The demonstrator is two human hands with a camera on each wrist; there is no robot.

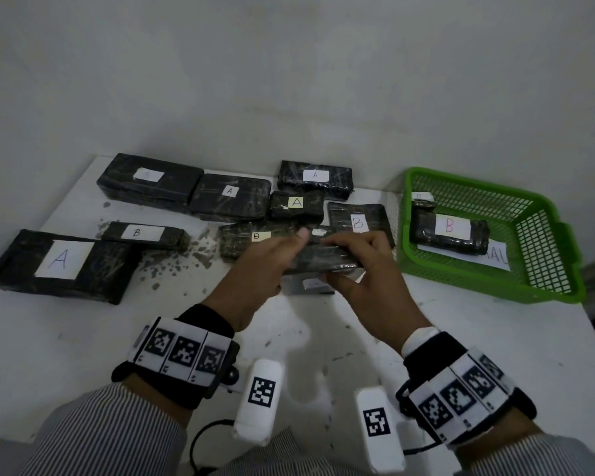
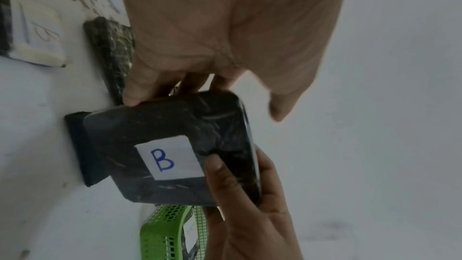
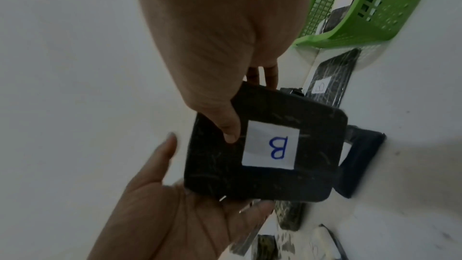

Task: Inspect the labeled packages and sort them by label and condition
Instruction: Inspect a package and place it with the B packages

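Both hands (image 1: 311, 259) are gripping the B package (image 2: 175, 149), inspecting it; next, judging condition, probably the green basket (image 1: 543, 235).

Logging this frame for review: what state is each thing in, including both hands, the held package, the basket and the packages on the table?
Held package: lifted off the table, label B facing the wrist cameras.
Left hand: grips the package's left end.
Right hand: grips its right end.
Green basket: on the table, holding a B package.
Large A package: flat on the table, label up.
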